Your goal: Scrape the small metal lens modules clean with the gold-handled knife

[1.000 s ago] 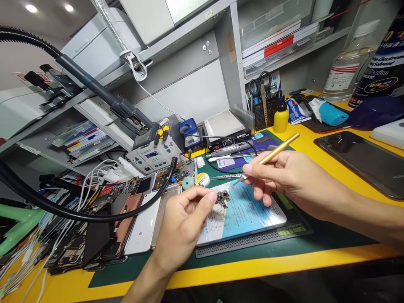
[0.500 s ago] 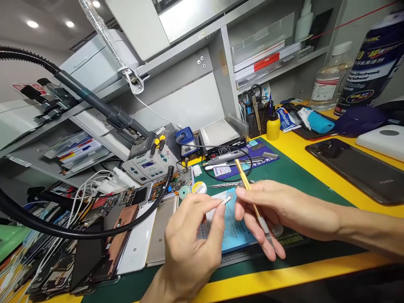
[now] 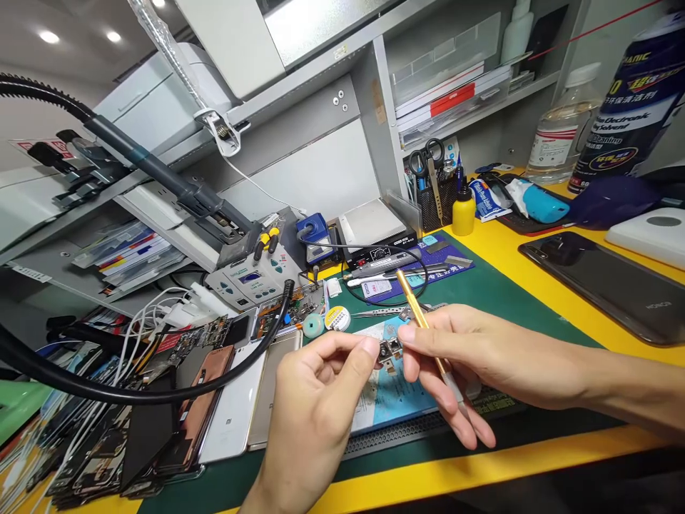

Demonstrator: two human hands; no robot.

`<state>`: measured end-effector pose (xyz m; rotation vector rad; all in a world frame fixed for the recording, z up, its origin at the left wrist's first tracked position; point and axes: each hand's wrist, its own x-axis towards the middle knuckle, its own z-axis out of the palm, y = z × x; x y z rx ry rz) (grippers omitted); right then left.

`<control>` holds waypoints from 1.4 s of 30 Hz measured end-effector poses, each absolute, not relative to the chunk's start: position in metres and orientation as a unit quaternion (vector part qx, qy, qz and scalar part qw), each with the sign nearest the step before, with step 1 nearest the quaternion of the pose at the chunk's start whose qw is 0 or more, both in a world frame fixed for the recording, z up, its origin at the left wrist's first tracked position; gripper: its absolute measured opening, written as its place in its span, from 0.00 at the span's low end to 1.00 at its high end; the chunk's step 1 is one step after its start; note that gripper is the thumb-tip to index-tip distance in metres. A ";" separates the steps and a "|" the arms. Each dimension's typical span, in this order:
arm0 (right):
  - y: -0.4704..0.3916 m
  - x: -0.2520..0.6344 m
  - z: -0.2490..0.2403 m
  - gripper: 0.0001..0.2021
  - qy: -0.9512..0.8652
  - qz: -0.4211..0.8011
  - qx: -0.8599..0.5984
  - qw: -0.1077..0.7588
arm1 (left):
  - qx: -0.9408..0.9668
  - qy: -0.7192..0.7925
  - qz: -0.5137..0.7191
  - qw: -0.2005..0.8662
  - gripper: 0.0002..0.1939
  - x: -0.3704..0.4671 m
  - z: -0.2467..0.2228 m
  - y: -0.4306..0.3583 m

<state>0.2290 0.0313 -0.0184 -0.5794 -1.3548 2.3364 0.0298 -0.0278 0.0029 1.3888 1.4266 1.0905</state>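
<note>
Between the thumb and forefinger of my left hand [image 3: 321, 407] is a small phone camera module [image 3: 385, 350] with dark lenses and a short flex tab below it. My right hand [image 3: 476, 350] holds a slim gold-handled tool [image 3: 411, 291], like a craft knife, slanting across the fingers with its grey end downward. The right thumb and fingertips are at the module's right edge; whether they grip it too I cannot tell. Underneath lies a blue and white box [image 3: 404, 403]. Metal tweezers [image 3: 377, 313] rest just behind.
A black hose [image 3: 176, 396] curves over stacked phones [image 3: 230, 407] on the left. A soldering station [image 3: 257, 278] stands behind. To the right lie a dark phone [image 3: 610, 285] and a yellow bottle [image 3: 463, 214]; a tall spray can [image 3: 621, 114] rises farther back.
The camera module has turned in the fingers, so its dark lenses now show. The right fingertips have come closer to it. The gold tool stays in the right hand.
</note>
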 end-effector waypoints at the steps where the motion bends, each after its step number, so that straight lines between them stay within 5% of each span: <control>1: 0.031 0.229 -0.019 0.19 -0.481 0.831 -0.206 0.187 | 0.553 0.572 0.434 0.422 0.16 0.030 0.004 -0.028; 5: 0.031 0.229 -0.019 0.18 -0.482 0.832 -0.208 0.182 | 0.603 0.574 0.438 0.339 0.13 0.033 0.006 -0.030; 8: 0.030 0.229 -0.018 0.18 -0.482 0.831 -0.205 0.186 | 0.734 0.502 0.440 0.125 0.04 0.035 0.002 -0.034; 11: 0.031 0.229 -0.017 0.18 -0.496 0.824 -0.200 0.187 | 0.824 0.401 0.398 -0.048 0.10 0.033 -0.007 -0.035; 15: 0.032 0.231 -0.018 0.24 -0.542 0.800 -0.204 0.156 | 0.855 0.367 0.355 -0.093 0.11 0.027 -0.010 -0.033; 24: 0.026 0.228 -0.015 0.19 -0.576 0.764 -0.247 0.153 | 0.877 0.312 0.312 -0.190 0.12 0.024 -0.006 -0.034; 28: 0.026 0.229 -0.016 0.17 -0.583 0.755 -0.260 0.148 | 0.877 0.320 0.314 -0.173 0.15 0.021 -0.008 -0.036; 33: 0.024 0.231 -0.011 0.18 -0.609 0.734 -0.267 0.139 | 0.864 0.381 0.327 -0.028 0.24 0.016 -0.003 -0.039; 42: 0.020 0.232 -0.008 0.20 -0.654 0.687 -0.285 0.134 | 0.872 0.377 0.306 0.065 0.15 0.018 0.010 -0.035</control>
